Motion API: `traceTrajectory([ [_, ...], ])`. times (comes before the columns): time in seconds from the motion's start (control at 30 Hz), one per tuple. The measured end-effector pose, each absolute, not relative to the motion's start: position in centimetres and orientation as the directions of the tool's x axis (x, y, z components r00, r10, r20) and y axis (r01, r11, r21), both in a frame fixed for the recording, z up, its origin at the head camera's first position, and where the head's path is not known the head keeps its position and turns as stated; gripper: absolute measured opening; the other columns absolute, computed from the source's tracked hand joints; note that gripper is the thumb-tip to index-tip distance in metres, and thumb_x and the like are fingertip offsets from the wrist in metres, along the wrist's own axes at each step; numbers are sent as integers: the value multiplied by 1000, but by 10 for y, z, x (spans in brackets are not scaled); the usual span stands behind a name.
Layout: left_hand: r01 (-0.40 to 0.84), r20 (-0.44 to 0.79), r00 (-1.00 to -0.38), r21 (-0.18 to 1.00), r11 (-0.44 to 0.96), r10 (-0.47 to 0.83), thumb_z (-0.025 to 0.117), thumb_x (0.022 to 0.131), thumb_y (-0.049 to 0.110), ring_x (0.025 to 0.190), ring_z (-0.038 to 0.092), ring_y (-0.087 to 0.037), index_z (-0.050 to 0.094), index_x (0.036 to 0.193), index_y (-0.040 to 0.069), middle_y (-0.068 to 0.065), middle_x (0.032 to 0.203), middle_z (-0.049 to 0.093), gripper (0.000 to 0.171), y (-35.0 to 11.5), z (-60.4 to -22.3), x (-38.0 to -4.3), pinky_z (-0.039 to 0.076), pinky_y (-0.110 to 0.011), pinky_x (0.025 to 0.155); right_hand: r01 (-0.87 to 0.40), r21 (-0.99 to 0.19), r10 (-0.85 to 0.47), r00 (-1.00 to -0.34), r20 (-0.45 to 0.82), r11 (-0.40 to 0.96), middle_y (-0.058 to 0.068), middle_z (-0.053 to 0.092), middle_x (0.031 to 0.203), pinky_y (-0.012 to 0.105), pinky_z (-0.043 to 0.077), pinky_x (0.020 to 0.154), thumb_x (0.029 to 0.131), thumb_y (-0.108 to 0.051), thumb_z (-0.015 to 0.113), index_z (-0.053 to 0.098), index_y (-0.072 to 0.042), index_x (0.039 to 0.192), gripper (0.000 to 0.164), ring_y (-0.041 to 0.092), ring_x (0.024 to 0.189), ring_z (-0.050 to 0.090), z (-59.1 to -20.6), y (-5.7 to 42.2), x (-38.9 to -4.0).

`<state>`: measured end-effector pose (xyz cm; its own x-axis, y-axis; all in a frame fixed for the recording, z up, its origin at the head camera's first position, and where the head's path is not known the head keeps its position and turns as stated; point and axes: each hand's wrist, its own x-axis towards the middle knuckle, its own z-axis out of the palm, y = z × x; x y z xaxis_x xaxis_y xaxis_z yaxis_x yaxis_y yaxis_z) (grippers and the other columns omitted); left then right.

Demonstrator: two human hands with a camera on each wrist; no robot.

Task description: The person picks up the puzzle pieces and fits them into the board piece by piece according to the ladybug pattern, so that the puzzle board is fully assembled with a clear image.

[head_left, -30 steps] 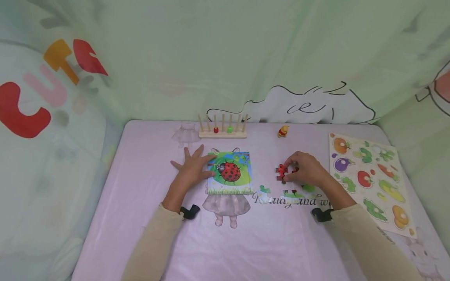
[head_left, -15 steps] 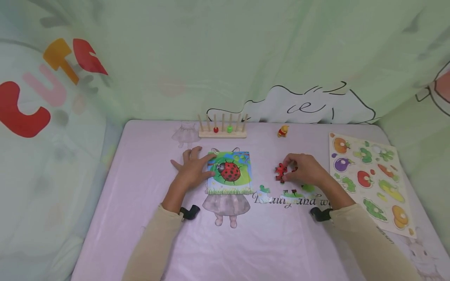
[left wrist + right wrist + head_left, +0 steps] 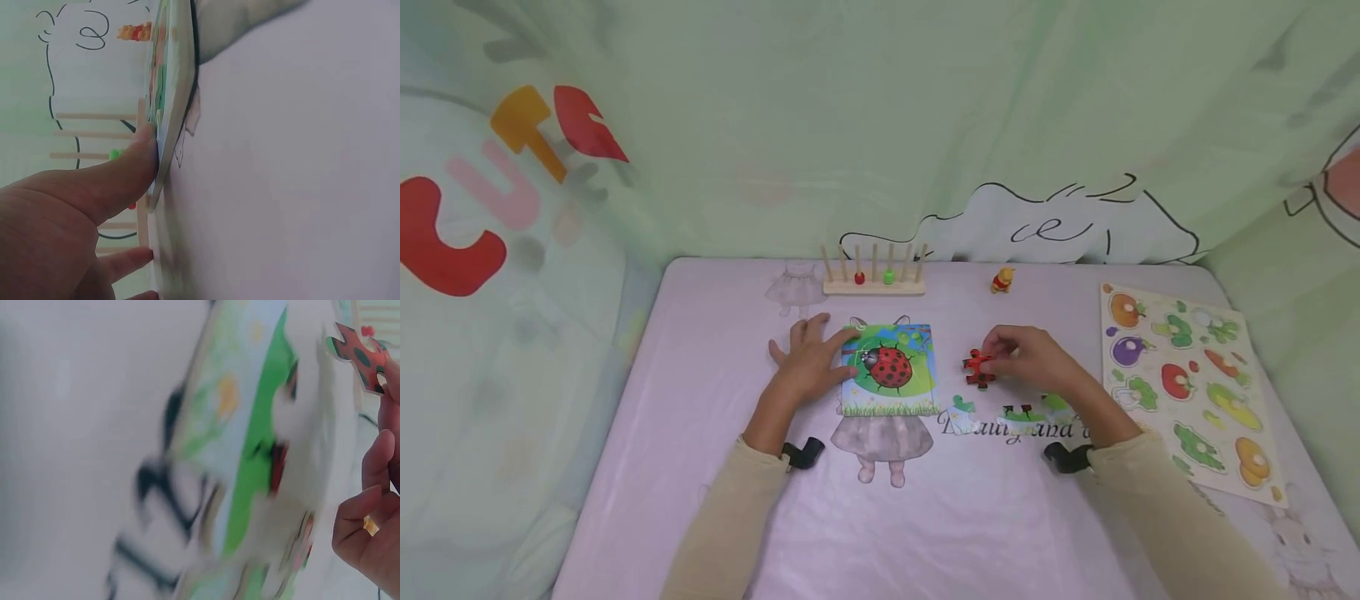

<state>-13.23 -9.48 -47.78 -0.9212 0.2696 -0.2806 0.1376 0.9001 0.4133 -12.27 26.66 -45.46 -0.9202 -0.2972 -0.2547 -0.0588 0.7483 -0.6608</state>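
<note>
A square puzzle board [image 3: 887,402] with a ladybug picture lies at the middle of the table. My left hand [image 3: 808,367] rests at its left edge, fingers spread; in the left wrist view the thumb [image 3: 128,178] presses on the board's rim while other fingertips touch the tabletop. To the right of the board, my right hand [image 3: 1033,360] pinches a red jigsaw piece [image 3: 976,368] with black spots between thumb and fingers. That red piece [image 3: 362,357] is held above the table in the right wrist view. Several green and blue jigsaw pieces [image 3: 1026,414] lie just below the right hand.
Behind the board stands a wooden peg rack [image 3: 874,287] with a red and a green bead. A small yellow bear figure [image 3: 1002,281] is to its right. A vegetable peg board [image 3: 1213,417] lies at the table's right side. Curtains hang around the table.
My right hand has moved left with the red jigsaw piece, away from the spot over the loose pieces toward the ladybug board. The left hand has stayed at the board's edge.
</note>
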Motion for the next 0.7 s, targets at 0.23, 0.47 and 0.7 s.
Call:
traceTrajectory([
  [0.23,136,-301,-915,398,907,270,70,93,51,157,-3,-45,43,151,45,-5,172,10,63,-97,-482,-135,2,-89,105,-34,-711,-309,-914,-263,703,3,68,94,35,51,84,91,-16,78,68,-15,99,13,23,93,60,-454,240,-128],
  [0.47,130,-306,-913,405,905,268,70,93,52,157,-8,-46,42,150,47,-4,172,8,64,-97,-484,-136,0,-91,103,40,-771,-314,-899,-306,636,8,65,98,30,54,79,92,-16,77,67,-10,102,15,21,89,64,-452,216,-132],
  [0.7,126,-316,-910,403,907,267,70,93,52,157,-8,-46,42,151,47,-4,173,8,65,-97,-484,-136,0,-91,103,26,-799,-321,-908,-271,601,7,65,96,32,51,77,90,-21,80,71,-12,100,16,20,89,63,-454,205,-132],
])
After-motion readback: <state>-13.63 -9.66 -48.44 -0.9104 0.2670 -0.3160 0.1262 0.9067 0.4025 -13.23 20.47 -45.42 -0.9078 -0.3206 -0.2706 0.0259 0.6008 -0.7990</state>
